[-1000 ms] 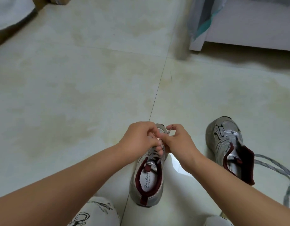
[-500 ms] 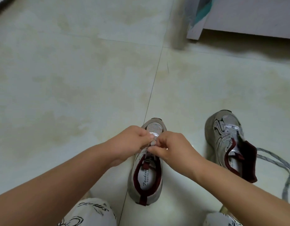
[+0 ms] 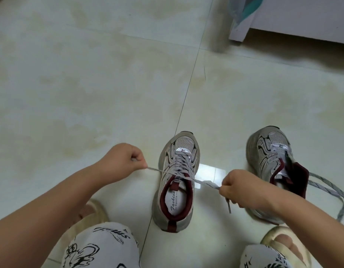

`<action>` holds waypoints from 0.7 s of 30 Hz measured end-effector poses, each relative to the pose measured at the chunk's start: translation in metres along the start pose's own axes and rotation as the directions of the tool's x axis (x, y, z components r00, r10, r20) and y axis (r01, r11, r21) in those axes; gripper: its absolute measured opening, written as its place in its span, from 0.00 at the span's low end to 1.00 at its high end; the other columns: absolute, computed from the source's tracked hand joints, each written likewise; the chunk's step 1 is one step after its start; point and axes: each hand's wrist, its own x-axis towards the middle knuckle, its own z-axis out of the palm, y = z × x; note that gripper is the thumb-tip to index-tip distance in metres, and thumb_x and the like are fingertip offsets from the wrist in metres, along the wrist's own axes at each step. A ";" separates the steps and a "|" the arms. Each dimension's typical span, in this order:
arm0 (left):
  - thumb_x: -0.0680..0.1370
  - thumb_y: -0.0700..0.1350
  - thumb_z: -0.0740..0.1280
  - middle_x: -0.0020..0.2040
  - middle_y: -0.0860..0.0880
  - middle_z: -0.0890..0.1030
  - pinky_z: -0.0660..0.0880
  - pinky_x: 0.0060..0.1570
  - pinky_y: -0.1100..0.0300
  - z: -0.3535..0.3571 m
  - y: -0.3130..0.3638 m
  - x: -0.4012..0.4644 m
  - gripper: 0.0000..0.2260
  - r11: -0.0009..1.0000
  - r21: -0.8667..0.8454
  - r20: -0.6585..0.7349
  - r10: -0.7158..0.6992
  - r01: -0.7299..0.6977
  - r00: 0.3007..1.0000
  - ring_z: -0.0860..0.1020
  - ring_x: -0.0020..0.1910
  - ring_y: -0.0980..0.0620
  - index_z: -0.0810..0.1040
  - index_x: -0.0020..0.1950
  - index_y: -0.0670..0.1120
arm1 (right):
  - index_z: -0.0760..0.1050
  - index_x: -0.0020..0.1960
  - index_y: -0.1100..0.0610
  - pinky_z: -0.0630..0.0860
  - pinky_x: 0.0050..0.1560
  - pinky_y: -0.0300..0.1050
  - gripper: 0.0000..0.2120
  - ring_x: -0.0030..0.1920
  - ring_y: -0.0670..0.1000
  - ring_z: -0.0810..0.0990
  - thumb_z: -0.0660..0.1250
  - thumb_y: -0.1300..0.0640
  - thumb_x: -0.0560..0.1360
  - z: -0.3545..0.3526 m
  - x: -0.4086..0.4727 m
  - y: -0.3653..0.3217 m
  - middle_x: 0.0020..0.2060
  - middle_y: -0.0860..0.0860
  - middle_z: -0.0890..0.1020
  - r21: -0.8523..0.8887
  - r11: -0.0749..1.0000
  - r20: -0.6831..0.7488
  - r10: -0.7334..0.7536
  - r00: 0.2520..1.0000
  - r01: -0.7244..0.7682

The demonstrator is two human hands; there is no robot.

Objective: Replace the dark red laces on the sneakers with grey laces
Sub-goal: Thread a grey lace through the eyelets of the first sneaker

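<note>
On the pale tiled floor [image 3: 90, 93], the laced grey mesh sneaker with dark red collar [image 3: 177, 182] stands at six o'clock. The left hand [image 3: 122, 162] and right hand [image 3: 239, 187] each have their grip clamped on an end of its flat grey lace [image 3: 204, 183], drawn sideways. The unlaced second grey sneaker [image 3: 273, 171] stands at four o'clock.

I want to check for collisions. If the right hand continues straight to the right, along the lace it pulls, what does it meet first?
Probably the second sneaker: it stands just beyond the right hand, though their heights are unclear.
</note>
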 end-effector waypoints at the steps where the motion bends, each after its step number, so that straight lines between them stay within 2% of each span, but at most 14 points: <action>1: 0.72 0.39 0.71 0.19 0.62 0.71 0.65 0.28 0.74 -0.003 0.005 0.000 0.12 1.000 0.005 -0.019 0.031 -0.030 0.999 0.70 0.24 0.66 0.76 0.30 0.48 | 0.71 0.34 0.59 0.69 0.34 0.39 0.12 0.31 0.52 0.70 0.60 0.58 0.75 -0.001 0.001 -0.001 0.31 0.54 0.73 -0.005 1.000 0.004 -0.008 1.000 0.008; 4: 0.71 0.40 0.72 0.19 0.55 0.66 0.60 0.25 0.70 -0.014 0.029 -0.001 0.06 0.986 -0.111 -0.024 0.123 -0.124 0.992 0.65 0.22 0.58 0.80 0.36 0.48 | 0.71 0.29 0.56 0.69 0.33 0.38 0.15 0.28 0.48 0.70 0.61 0.59 0.75 -0.013 0.000 -0.011 0.26 0.49 0.72 0.169 0.978 -0.064 -0.113 0.992 0.122; 6: 0.70 0.42 0.73 0.20 0.55 0.65 0.60 0.25 0.69 -0.012 0.048 -0.003 0.05 0.967 -0.185 0.049 0.187 -0.176 0.981 0.63 0.22 0.58 0.82 0.43 0.51 | 0.70 0.27 0.56 0.67 0.33 0.37 0.16 0.27 0.47 0.68 0.63 0.61 0.74 -0.020 -0.003 -0.024 0.23 0.49 0.71 0.380 0.890 -0.131 -0.218 0.967 0.252; 9: 0.70 0.44 0.73 0.18 0.56 0.66 0.60 0.25 0.72 0.006 0.072 0.000 0.08 0.958 -0.166 0.146 0.259 -0.234 0.955 0.64 0.21 0.59 0.83 0.48 0.51 | 0.74 0.32 0.64 0.66 0.34 0.39 0.12 0.30 0.48 0.67 0.64 0.62 0.73 -0.023 0.000 -0.045 0.27 0.54 0.72 0.475 0.787 -0.204 -0.336 0.919 0.394; 12: 0.72 0.42 0.71 0.20 0.56 0.68 0.61 0.29 0.69 0.013 0.079 0.009 0.03 0.959 -0.122 0.141 0.271 -0.255 0.952 0.66 0.24 0.60 0.83 0.40 0.42 | 0.74 0.35 0.65 0.64 0.36 0.43 0.10 0.31 0.49 0.66 0.62 0.63 0.74 -0.017 0.009 -0.055 0.29 0.55 0.71 0.553 0.709 -0.257 -0.355 0.899 0.438; 15: 0.73 0.44 0.71 0.23 0.56 0.70 0.63 0.32 0.67 0.013 0.075 0.016 0.10 0.965 -0.161 0.110 0.224 -0.205 0.968 0.66 0.27 0.61 0.79 0.31 0.44 | 0.73 0.39 0.61 0.68 0.36 0.41 0.11 0.29 0.49 0.69 0.55 0.69 0.74 -0.007 0.018 -0.052 0.31 0.54 0.73 0.845 0.417 -0.278 -0.191 0.941 0.334; 16: 0.73 0.43 0.70 0.23 0.55 0.69 0.63 0.32 0.65 0.014 0.075 0.017 0.14 0.967 -0.163 0.097 0.211 -0.194 0.973 0.65 0.26 0.61 0.76 0.28 0.46 | 0.73 0.40 0.60 0.69 0.35 0.41 0.12 0.28 0.49 0.69 0.54 0.71 0.72 -0.002 0.021 -0.049 0.31 0.54 0.73 0.876 0.376 -0.266 -0.144 0.953 0.301; 17: 0.74 0.43 0.70 0.22 0.56 0.68 0.62 0.32 0.65 0.015 0.074 0.018 0.16 0.970 -0.161 0.088 0.199 -0.183 0.976 0.65 0.26 0.61 0.74 0.26 0.46 | 0.74 0.40 0.59 0.69 0.34 0.39 0.14 0.28 0.48 0.70 0.54 0.73 0.72 0.006 0.024 -0.045 0.31 0.52 0.74 0.854 0.429 -0.265 -0.129 0.956 0.295; 19: 0.74 0.41 0.69 0.24 0.56 0.73 0.66 0.35 0.65 0.018 0.074 0.020 0.14 0.970 -0.170 0.076 0.187 -0.172 0.979 0.70 0.28 0.61 0.76 0.28 0.43 | 0.75 0.37 0.54 0.67 0.33 0.33 0.14 0.28 0.43 0.70 0.60 0.70 0.74 0.023 0.025 -0.040 0.30 0.48 0.74 0.686 0.642 -0.291 -0.190 0.938 0.343; 20: 0.74 0.41 0.70 0.28 0.53 0.78 0.70 0.39 0.63 0.018 0.074 0.020 0.11 0.967 -0.198 0.070 0.178 -0.161 0.981 0.74 0.32 0.60 0.78 0.31 0.42 | 0.76 0.36 0.52 0.67 0.32 0.30 0.13 0.28 0.41 0.70 0.64 0.67 0.73 0.029 0.025 -0.040 0.29 0.46 0.75 0.614 0.697 -0.310 -0.220 0.925 0.371; 21: 0.73 0.41 0.70 0.33 0.47 0.81 0.71 0.42 0.61 0.018 0.073 0.021 0.09 0.962 -0.229 0.065 0.166 -0.147 0.984 0.76 0.36 0.56 0.80 0.33 0.41 | 0.76 0.35 0.51 0.67 0.33 0.29 0.12 0.29 0.41 0.70 0.67 0.65 0.73 0.033 0.026 -0.040 0.30 0.46 0.76 0.590 0.707 -0.333 -0.227 0.915 0.390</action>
